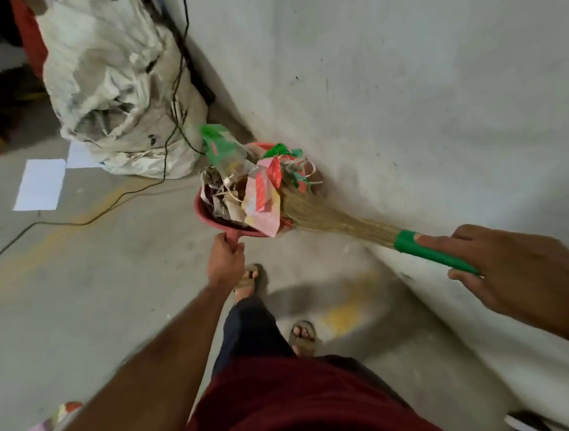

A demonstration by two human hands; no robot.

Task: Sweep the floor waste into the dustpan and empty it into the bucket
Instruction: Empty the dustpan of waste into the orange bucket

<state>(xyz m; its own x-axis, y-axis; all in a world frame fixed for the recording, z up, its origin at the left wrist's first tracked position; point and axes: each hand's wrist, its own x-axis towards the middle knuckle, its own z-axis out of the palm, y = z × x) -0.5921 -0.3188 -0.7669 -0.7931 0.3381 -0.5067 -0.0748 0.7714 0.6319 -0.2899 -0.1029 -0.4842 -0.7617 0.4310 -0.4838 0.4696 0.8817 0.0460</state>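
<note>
Dustpan (207, 215), red plastic and heaped with waste (257, 190), sits at frame centre close against the grey wall (402, 84), which runs from top centre down to lower right; open concrete floor (93, 283) spreads to the left of it, crossed by a black cable (70, 223) and faded yellow paint; its handle points down-frame toward the person, its mouth up-frame toward the corner; the left hand (225, 258) grips that handle; the right hand (521, 263) holds the broom (327, 215) by its green sleeve, one finger laid straight along it; the broom's long axis runs from right of frame up-left, straw bristles pressed on the heap; the waste is crumpled paper, pink wrappers, green plastic strips; a bulging white sack (117, 85) stands upper left, near the pan; two white sheets (41, 183) lie flat on the floor beside it.
</note>
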